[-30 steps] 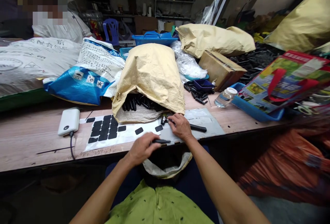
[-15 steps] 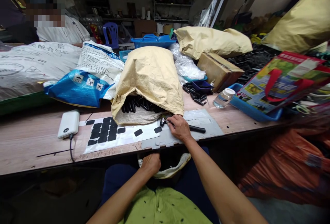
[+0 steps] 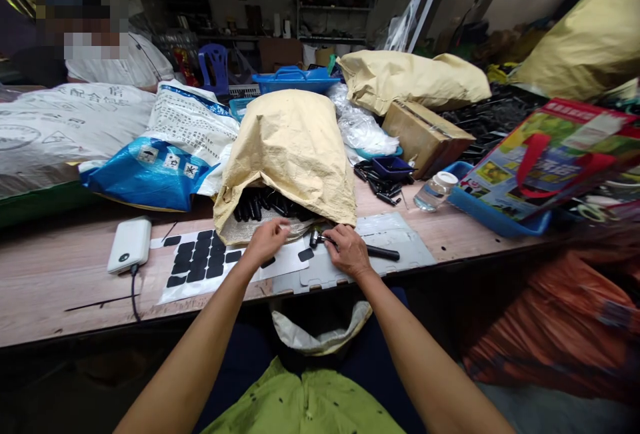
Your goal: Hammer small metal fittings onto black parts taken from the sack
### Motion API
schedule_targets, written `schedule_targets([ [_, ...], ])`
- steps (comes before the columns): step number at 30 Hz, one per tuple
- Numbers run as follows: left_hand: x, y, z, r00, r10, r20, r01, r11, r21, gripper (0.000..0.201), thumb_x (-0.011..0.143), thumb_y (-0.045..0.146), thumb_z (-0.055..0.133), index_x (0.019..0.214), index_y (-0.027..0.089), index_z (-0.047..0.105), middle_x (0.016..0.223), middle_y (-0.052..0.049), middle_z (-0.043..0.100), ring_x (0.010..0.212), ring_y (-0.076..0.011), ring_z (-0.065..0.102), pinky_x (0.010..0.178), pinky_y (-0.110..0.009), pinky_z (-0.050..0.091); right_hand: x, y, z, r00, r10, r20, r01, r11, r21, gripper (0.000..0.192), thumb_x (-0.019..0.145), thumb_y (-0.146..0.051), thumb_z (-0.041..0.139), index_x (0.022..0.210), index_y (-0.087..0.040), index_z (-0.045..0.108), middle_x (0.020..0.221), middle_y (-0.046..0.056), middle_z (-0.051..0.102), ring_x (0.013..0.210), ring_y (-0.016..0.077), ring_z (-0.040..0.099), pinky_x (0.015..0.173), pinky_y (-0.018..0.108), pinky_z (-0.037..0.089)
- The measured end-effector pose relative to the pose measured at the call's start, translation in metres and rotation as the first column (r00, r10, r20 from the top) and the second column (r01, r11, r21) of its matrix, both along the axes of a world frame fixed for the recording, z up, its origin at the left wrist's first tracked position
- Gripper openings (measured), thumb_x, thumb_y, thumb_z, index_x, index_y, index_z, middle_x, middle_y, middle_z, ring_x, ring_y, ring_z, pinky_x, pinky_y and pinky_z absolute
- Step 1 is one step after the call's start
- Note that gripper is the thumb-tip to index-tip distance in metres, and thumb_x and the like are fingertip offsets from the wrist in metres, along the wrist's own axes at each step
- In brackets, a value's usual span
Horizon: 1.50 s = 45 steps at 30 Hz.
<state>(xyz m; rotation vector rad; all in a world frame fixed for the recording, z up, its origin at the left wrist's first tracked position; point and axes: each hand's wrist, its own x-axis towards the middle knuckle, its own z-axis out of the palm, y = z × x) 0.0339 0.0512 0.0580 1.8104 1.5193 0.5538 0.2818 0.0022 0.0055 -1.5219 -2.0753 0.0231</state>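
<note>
My right hand is closed around the middle of a hammer, whose metal head and black handle show on either side. The hammer lies over a grey plate at the table's front edge. My left hand is just in front of the mouth of a tan sack, fingers extended to the right and somewhat apart, nothing visible in them. Inside the sack mouth are several black, elongated pieces. Under my left hand is a white sheet of black rounded-square stickers. An open pale sack is at my lap, its inside dark.
A white power bank with a cable is at the left. Blue-and-white sacks stand behind it. To the right are loose black pieces, a clear jar, a cardboard box and a blue tray. A person sits far left.
My left hand has risen from the rim of the lap sack to the front of the tan sack's mouth. My right hand and the hammer have stayed nearly still.
</note>
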Motion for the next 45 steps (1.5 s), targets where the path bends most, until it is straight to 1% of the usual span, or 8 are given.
schedule_targets([
  [2, 0.002, 0.035, -0.005, 0.976, 0.161, -0.149, -0.140, 0.980, 0.144, 0.037, 0.094, 0.033, 0.049, 0.120, 0.019, 0.071, 0.095, -0.009, 0.073, 0.090, -0.0236, 0.067, 0.081, -0.033, 0.050, 0.001, 0.000, 0.000, 1.000, 0.007, -0.006, -0.007, 1.000, -0.001, 0.018, 0.091, -0.021, 0.063, 0.108, -0.024, 0.068, 0.099, 0.006, 0.063, 0.095, 0.0224, 0.053, 0.087, 0.034, 0.044],
  [5, 0.011, 0.064, -0.013, 0.929, 0.201, -0.310, -0.154, 0.974, 0.168, 0.037, 0.095, 0.030, 0.044, 0.120, 0.024, 0.072, 0.119, -0.013, 0.070, 0.111, -0.0286, 0.064, 0.089, -0.037, 0.049, 0.002, 0.001, 0.001, 1.000, 0.017, -0.012, -0.017, 1.000, -0.008, 0.019, 0.090, -0.020, 0.063, 0.108, -0.024, 0.069, 0.099, 0.005, 0.064, 0.096, 0.0222, 0.053, 0.086, 0.034, 0.044],
  [13, 0.015, 0.054, -0.015, 0.830, 0.247, -0.499, -0.226, 0.969, 0.105, 0.032, 0.095, 0.040, 0.048, 0.119, 0.024, 0.062, 0.126, -0.017, 0.062, 0.110, -0.0362, 0.064, 0.086, -0.046, 0.050, 0.001, 0.001, 0.002, 1.000, 0.010, -0.019, -0.010, 1.000, -0.024, 0.019, 0.090, -0.020, 0.063, 0.107, -0.023, 0.069, 0.099, 0.006, 0.064, 0.096, 0.0219, 0.054, 0.088, 0.033, 0.044],
  [19, -0.016, 0.005, -0.019, 0.978, 0.146, -0.149, -0.098, 0.952, 0.289, 0.034, 0.087, 0.028, 0.062, 0.118, 0.024, 0.052, 0.106, -0.006, 0.066, 0.092, -0.0228, 0.064, 0.080, -0.034, 0.047, 0.000, 0.000, 0.003, 1.000, 0.003, -0.007, -0.003, 1.000, -0.013, 0.018, 0.091, -0.021, 0.062, 0.107, -0.023, 0.070, 0.099, 0.005, 0.064, 0.096, 0.0220, 0.054, 0.087, 0.033, 0.044],
  [22, -0.024, -0.029, -0.028, 0.997, -0.067, 0.024, 0.059, 0.964, 0.257, 0.041, 0.081, 0.025, 0.068, 0.119, 0.025, 0.053, 0.098, 0.000, 0.066, 0.083, -0.0175, 0.060, 0.078, -0.030, 0.046, 0.000, 0.000, 0.002, 1.000, 0.000, -0.006, 0.000, 1.000, -0.017, 0.018, 0.091, -0.021, 0.062, 0.107, -0.024, 0.069, 0.100, 0.005, 0.064, 0.096, 0.0221, 0.054, 0.087, 0.034, 0.045],
  [25, -0.025, -0.049, -0.037, 0.985, -0.160, 0.063, 0.143, 0.967, 0.211, 0.042, 0.078, 0.019, 0.069, 0.118, 0.025, 0.057, 0.097, 0.000, 0.065, 0.089, -0.0178, 0.059, 0.082, -0.031, 0.046, 0.000, 0.000, 0.002, 1.000, -0.006, -0.003, 0.006, 1.000, -0.018, 0.018, 0.091, -0.022, 0.062, 0.107, -0.024, 0.069, 0.100, 0.005, 0.064, 0.096, 0.0224, 0.054, 0.086, 0.034, 0.045],
  [38, -0.023, -0.043, -0.051, 0.992, -0.116, 0.046, 0.101, 0.965, 0.243, 0.016, 0.077, 0.028, 0.076, 0.091, 0.022, 0.071, 0.092, -0.002, 0.064, 0.094, -0.0213, 0.057, 0.083, -0.033, 0.044, 0.004, 0.003, -0.002, 0.999, 0.014, 0.043, -0.014, 1.000, -0.009, 0.019, 0.094, -0.023, 0.060, 0.110, -0.024, 0.069, 0.099, 0.006, 0.064, 0.094, 0.0227, 0.054, 0.086, 0.034, 0.045],
  [45, -0.022, -0.042, -0.049, 0.994, -0.105, 0.027, 0.097, 0.973, 0.211, 0.020, 0.073, 0.027, 0.080, 0.091, 0.023, 0.072, 0.093, -0.001, 0.066, 0.097, -0.0220, 0.058, 0.086, -0.033, 0.043, -0.013, -0.007, 0.024, 0.992, 0.123, -0.032, -0.123, 0.992, 0.023, 0.026, 0.100, -0.022, 0.050, 0.119, -0.023, 0.067, 0.102, 0.008, 0.065, 0.100, 0.0233, 0.058, 0.090, 0.036, 0.049],
])
